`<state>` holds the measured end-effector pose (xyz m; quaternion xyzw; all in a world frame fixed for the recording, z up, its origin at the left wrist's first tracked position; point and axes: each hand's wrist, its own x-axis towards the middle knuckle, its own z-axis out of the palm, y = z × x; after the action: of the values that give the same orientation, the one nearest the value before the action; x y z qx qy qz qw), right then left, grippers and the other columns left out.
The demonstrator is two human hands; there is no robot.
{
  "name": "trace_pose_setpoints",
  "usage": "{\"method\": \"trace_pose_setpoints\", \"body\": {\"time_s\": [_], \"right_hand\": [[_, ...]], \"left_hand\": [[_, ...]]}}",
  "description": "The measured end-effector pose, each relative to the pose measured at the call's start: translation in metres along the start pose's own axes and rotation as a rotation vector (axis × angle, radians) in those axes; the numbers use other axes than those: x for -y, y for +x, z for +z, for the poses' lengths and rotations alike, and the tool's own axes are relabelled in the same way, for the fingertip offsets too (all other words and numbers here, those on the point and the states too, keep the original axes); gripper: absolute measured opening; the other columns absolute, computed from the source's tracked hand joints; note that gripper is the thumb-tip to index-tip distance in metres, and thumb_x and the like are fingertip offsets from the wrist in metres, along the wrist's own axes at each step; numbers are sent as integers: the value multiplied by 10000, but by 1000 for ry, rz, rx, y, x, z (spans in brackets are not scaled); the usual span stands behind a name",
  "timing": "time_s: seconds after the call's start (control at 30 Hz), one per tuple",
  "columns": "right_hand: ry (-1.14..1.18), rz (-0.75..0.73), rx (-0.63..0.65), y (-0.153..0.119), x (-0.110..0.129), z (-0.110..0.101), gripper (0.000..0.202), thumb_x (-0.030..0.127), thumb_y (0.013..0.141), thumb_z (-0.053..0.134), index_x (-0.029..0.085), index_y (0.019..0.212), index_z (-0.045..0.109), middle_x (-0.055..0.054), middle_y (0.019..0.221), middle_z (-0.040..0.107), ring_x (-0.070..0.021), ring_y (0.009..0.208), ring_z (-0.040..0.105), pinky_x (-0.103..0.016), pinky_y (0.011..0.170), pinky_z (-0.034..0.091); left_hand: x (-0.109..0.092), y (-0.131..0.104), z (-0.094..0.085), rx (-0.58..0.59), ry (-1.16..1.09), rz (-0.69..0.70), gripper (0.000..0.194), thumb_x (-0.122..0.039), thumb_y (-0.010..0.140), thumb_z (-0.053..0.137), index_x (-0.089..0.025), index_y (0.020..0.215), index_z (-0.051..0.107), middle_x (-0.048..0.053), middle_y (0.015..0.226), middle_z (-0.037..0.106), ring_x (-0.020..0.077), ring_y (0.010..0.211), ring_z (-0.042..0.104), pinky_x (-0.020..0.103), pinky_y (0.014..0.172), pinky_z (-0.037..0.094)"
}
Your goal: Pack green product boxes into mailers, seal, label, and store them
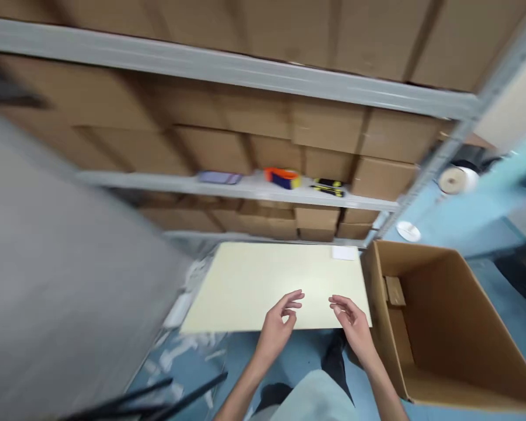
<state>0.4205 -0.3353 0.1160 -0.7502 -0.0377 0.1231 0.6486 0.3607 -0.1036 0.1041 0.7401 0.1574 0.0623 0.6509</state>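
Observation:
Both hands hang over the front part of a pale cream board or tabletop (254,286). My left hand (283,318) has its fingers curved and apart, with nothing between them. Facing it, my right hand (348,316) is also empty, its fingers loosely bent and spread. A gap separates the two hands. Near the board's back right corner lies a small white rectangular item (344,252), beyond my right hand.
A large open cardboard box (456,316) with a small carton (394,291) inside stands at right. Behind, metal shelving (245,64) holds many boxes; its ledge bears a phone-like item (220,177), an orange-and-blue roll (283,178) and black-yellow tools (328,188). A grey wall (70,263) is left.

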Motion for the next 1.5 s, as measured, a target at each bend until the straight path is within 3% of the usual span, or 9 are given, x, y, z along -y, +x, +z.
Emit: {"method": "trace_pose_setpoints", "body": {"time_s": [0.07, 0.17, 0.33, 0.6, 0.8, 0.97, 1.17, 1.33, 1.5], "right_hand": [[-32, -24, 197, -20, 14, 65, 495, 755, 911, 805, 337, 1165, 877, -168, 1311, 849, -417, 1203, 832, -628, 1067, 685], [-77, -44, 507, -51, 27, 158, 478, 736, 915, 810, 353, 1195, 862, -153, 1339, 842, -415, 1236, 819, -634, 1091, 673], [-179, -68, 962, -110, 45, 295, 440, 666, 909, 847, 352, 1216, 857, -140, 1335, 845, -401, 1229, 823, -614, 1125, 663], [-268, -99, 1694, -217, 41, 443, 424, 622, 990, 823, 297, 1259, 854, -133, 1318, 851, -319, 1171, 829, -502, 1078, 671], [-284, -77, 2251, -306, 29, 526, 394, 589, 1028, 808, 262, 1244, 855, -123, 1263, 853, -290, 1134, 815, -443, 1050, 652], [-317, -78, 2580, -387, 24, 535, 370, 557, 1042, 796, 274, 1276, 840, -113, 1295, 843, -286, 1150, 807, -441, 1039, 647], [-333, -103, 2808, -484, 17, 496, 351, 517, 1056, 788, 283, 1316, 810, -105, 1323, 839, -276, 1169, 805, -449, 1052, 650], [-422, -198, 2913, -571, -14, 445, 367, 541, 1059, 782, 291, 1326, 801, -102, 1331, 836, -270, 1174, 804, -447, 1063, 645], [-686, -274, 2934, -659, -67, 387, 404, 596, 1044, 780, 294, 1312, 795, -96, 1333, 836, -266, 1149, 808, -437, 1047, 651]], "left_hand": [[14, -56, -63, -192, -48, -49, 563, -192, 774, 569, -246, 1291, 785, 101, 1270, 857, 247, 1041, 833, 417, 943, 681], [37, -141, -132, -460, -133, -93, 564, -167, 775, 564, -229, 1290, 785, 107, 1278, 857, 233, 1032, 829, 396, 948, 663], [68, -259, -197, -950, -226, -126, 537, -135, 806, 561, -238, 1282, 789, 82, 1235, 864, 216, 1014, 822, 383, 966, 651], [81, -387, -232, -1736, -159, -123, 437, -133, 911, 557, -238, 1261, 797, 68, 1187, 854, 188, 942, 801, 351, 935, 650], [65, -484, -200, -2244, 16, -362, 436, -123, 906, 550, -241, 1226, 822, 60, 1148, 852, 186, 877, 787, 329, 816, 643], [63, -533, -137, -2622, -60, -579, 400, -183, 876, 578, -221, 1199, 812, 64, 1164, 860, 198, 892, 798, 361, 869, 655], [79, -569, -68, -2999, -221, -580, 402, -222, 832, 621, -213, 1187, 809, 63, 1132, 863, 193, 856, 786, 363, 870, 645], [101, -625, -16, -3131, -346, -523, 427, -228, 793, 612, -206, 1169, 814, 67, 1111, 859, 183, 813, 767, 360, 854, 639], [121, -699, 47, -3117, -534, -517, 432, -235, 790, 597, -205, 1158, 823, 57, 1059, 857, 179, 788, 757, 361, 843, 645]]}}
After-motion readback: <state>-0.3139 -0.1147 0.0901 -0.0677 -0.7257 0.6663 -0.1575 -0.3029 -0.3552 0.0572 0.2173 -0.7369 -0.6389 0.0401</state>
